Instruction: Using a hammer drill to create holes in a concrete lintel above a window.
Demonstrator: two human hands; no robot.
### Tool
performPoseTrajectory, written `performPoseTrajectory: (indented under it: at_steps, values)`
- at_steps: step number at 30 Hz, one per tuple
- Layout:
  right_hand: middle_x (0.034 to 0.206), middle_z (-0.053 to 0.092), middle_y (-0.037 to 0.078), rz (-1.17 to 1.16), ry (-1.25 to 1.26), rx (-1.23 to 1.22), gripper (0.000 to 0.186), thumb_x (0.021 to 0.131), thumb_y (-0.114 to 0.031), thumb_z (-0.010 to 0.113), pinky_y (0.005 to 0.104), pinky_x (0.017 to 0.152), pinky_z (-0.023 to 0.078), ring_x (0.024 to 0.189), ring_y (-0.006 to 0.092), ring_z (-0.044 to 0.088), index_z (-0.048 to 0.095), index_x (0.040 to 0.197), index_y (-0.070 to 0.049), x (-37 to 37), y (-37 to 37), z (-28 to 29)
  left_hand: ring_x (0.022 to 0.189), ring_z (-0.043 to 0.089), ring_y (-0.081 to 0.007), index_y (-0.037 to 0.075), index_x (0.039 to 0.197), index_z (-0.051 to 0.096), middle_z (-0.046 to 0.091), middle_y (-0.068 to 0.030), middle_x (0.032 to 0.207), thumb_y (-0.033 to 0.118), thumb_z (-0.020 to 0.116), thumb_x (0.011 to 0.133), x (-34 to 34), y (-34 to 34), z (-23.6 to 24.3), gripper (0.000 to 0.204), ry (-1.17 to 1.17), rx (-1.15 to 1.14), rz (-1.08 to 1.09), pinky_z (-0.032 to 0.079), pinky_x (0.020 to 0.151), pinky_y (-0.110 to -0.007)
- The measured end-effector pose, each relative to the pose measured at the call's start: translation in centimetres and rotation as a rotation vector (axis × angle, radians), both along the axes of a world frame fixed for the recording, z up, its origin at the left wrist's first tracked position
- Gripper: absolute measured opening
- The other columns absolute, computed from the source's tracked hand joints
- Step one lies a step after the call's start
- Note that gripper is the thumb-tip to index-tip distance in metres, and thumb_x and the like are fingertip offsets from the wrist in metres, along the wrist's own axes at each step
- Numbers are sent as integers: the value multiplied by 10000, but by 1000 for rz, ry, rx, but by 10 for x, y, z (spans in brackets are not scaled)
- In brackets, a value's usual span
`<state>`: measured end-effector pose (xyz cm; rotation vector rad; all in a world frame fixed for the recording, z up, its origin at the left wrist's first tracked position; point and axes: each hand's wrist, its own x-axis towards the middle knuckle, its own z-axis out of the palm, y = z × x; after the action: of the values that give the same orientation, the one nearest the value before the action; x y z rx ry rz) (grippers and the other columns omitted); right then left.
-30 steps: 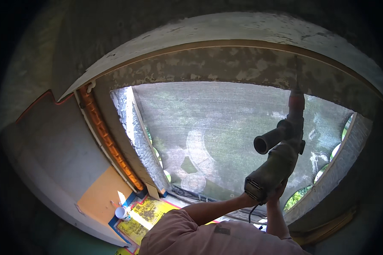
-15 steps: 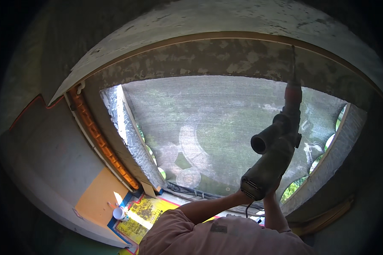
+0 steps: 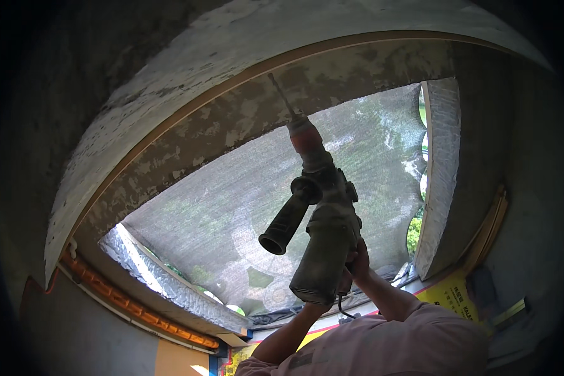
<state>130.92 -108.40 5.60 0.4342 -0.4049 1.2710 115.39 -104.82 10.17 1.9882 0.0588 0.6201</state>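
Both arms are raised in front of me, holding up a dusty rotary hammer drill. My right hand is closed around its grip on the right side. My left hand is at the bottom rear end, its fingers mostly hidden behind the motor housing. The drill's side handle sticks out to the left with no hand on it. From the reddish chuck a long drill bit slants up and left. Its tip overlaps the concrete lintel; whether it touches cannot be told.
Netting covers the window opening behind the drill. A thin strip edges the lintel. An orange-wrapped pipe runs along the left wall. Yellow sheeting and wooden boards are at the lower right.
The drill and its bit have shifted left in view and now tilt up-left instead of up-right. The whole view has turned, showing more of the right side.
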Motion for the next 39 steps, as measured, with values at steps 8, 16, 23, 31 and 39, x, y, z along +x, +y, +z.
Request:
performPoseTrajectory:
  at_steps: [8,16,23,31,39]
  values:
    - [958,655,15,114,35,47,286,960,-293,450,203,531,437,505,22,456,578,1121,-94,-3,17,2,898,584,-182,46,1106,578,615,-96,976,146,616,911,-2,9,-6,223,-170,185,77,462,814,-307]
    - [928,647,23,106,57,21,378,955,-340,443,271,549,490,580,47,521,549,1237,-113,-21,15,-1,883,582,-132,26,1176,597,630,-78,1045,211,522,947,-16,4,8,304,-152,120,76,437,836,-301]
    - [696,512,-49,253,39,142,439,950,-441,397,463,482,495,664,120,586,527,1278,-179,-27,17,5,821,596,-130,21,1085,621,655,-98,1005,188,512,950,-26,-9,55,241,-22,-98,26,456,764,-297]
    - [667,478,-63,147,-88,182,422,956,-410,381,379,452,471,620,111,551,543,1231,-134,-14,32,16,808,583,-128,38,1109,618,618,-49,884,172,537,947,-17,-12,65,225,-145,22,43,456,742,-296]
    - [634,453,-82,129,-43,165,440,947,-483,427,295,505,461,619,86,496,540,1202,-143,-2,55,1,691,510,-87,47,1128,610,564,-19,793,195,575,947,-1,-13,68,237,-286,219,141,403,616,-248]
